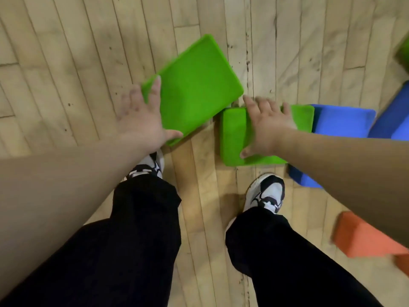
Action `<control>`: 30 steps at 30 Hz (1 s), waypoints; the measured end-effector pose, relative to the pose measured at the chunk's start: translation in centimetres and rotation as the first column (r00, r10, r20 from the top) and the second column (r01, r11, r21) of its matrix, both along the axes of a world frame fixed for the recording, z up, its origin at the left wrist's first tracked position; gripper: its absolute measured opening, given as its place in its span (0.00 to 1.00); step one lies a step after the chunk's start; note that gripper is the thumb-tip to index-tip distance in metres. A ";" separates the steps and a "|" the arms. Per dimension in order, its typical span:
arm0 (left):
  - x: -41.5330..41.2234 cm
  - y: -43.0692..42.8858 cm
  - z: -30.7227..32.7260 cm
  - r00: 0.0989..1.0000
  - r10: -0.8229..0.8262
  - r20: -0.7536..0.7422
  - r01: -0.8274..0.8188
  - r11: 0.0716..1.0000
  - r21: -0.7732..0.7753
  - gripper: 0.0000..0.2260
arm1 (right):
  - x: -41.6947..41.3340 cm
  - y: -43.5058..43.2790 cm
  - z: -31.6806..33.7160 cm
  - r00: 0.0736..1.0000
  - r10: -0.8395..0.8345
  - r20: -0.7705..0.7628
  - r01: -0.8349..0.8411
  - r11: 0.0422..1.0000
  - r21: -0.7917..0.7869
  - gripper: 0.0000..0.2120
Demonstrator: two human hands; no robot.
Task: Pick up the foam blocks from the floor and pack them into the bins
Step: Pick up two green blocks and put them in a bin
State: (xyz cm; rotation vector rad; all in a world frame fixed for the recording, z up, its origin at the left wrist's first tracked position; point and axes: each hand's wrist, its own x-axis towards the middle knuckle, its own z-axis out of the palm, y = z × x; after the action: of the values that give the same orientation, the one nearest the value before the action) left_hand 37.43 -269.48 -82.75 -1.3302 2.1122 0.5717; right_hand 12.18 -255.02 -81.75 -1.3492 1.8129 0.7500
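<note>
Pressing straight, open fingers along the left edge of the tilted big green block [199, 85], the left hand [139, 120] has bare floorboards [66, 74] to its left, while the right hand [267, 127] spreads over the smaller green block [232, 138], fingertips at its far edge, grasp unclear, with blue blocks [343, 122] crowding the right.

The person wears loose black trousers [137, 240], plain and matte, with 2 wide legs whose hems bunch in soft folds over the tops of the shoes. The left shoe [152, 166] and right shoe [266, 193] are a matching pair of trainers, with white uppers, curved black panels along the sides and around the laces, a rounded white toe and a pale sole edge. Both forearms are bare, as are the left hand [141, 120] and right hand [265, 127].
</note>
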 end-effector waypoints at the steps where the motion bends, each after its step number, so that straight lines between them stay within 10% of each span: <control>1: 0.3 0.1 -0.4 1.000 0.011 0.010 -0.011 1.000 -0.015 0.64 | -0.2 0.1 -0.2 1.000 0.026 0.006 -0.026 0.999 -0.022 0.73; 20: 0.0 4.1 7.5 0.975 0.189 -0.114 -0.152 0.950 0.275 0.49 | 0.9 2.9 5.4 0.981 -0.152 0.120 0.148 0.988 0.041 0.53; 25: 0.0 6.7 16.0 0.980 0.196 -0.028 -0.181 0.945 0.271 0.46 | 3.6 5.4 14.9 0.936 -0.351 0.010 0.351 0.936 -0.035 0.49; 30: -0.6 5.7 32.5 0.987 -0.129 -0.097 0.151 0.950 0.275 0.42 | 7.0 7.4 31.5 0.824 -0.567 0.021 0.567 0.820 -0.082 0.49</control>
State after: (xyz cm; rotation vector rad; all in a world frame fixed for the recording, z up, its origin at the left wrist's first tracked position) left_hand 36.79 -263.80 -50.24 -1.0058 2.0732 0.8401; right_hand 19.17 -247.59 -50.29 -0.7704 2.1179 0.3514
